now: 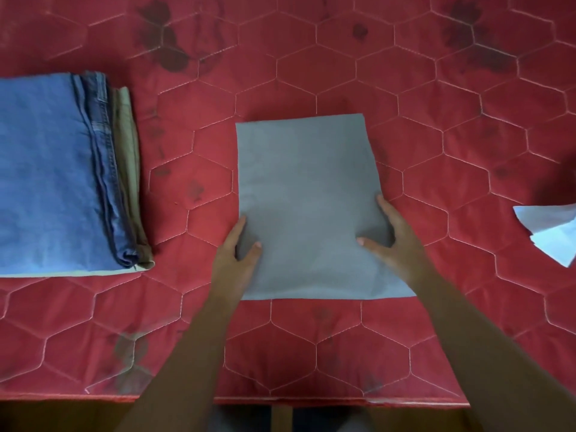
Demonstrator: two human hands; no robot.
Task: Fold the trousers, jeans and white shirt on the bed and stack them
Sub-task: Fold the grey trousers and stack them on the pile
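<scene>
The left hand (pixel 237 247) and right hand (pixel 394 235) each clasp a side edge of the folded shirt (pixel 308 188) near its close end. The thumbs are laid on top and the fingers run along the edges; how far the fingers reach under the cloth is hidden. The shirt lies flat on the bed (pixel 343 338) straight ahead of the person, a neat rectangle with its long axis pointing away. It reads grey-blue in this light and is smooth, with no loose sleeves showing. The move to come likely turns on the pile lying well apart to the left, on the left hand's side. There the folded jeans (pixel 46 173) sit on the khaki trousers (pixel 129 157), whose edge peeks out at the right and near sides. A white scrap (pixel 551 232) lies at the far right.
</scene>
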